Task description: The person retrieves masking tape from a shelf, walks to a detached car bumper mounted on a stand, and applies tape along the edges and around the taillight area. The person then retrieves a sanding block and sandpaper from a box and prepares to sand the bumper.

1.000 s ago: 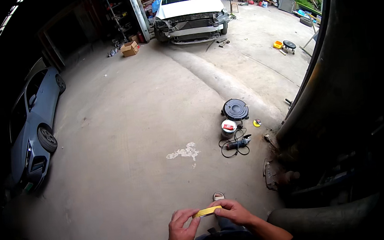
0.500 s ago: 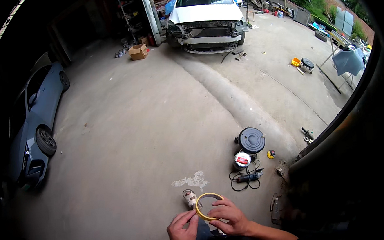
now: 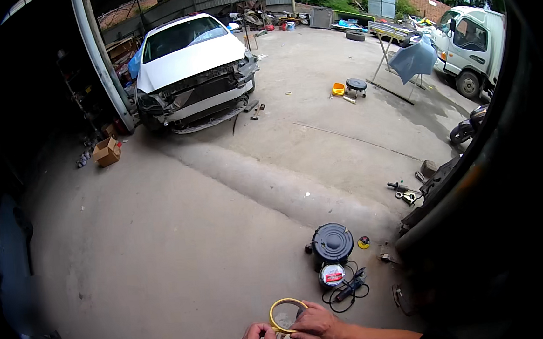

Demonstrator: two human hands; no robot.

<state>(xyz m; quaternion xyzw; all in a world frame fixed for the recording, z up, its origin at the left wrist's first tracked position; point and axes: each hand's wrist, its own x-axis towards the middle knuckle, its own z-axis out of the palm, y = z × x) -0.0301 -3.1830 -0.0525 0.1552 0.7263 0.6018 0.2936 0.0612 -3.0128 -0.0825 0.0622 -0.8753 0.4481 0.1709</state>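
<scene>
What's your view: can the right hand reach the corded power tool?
Probably not: the right hand holds a yellow tape roll, and the power tool lies beyond on the floor.

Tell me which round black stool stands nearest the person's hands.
The round black stool just beyond the pale-topped round tub; the other round black stool stands far off, beside a yellow container.

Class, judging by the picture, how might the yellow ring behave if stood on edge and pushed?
The yellow ring would probably roll readily, since its outline is round. Its narrow band suggests it might tip onto its side. The wide open centre hints at lightness for its size.
</scene>
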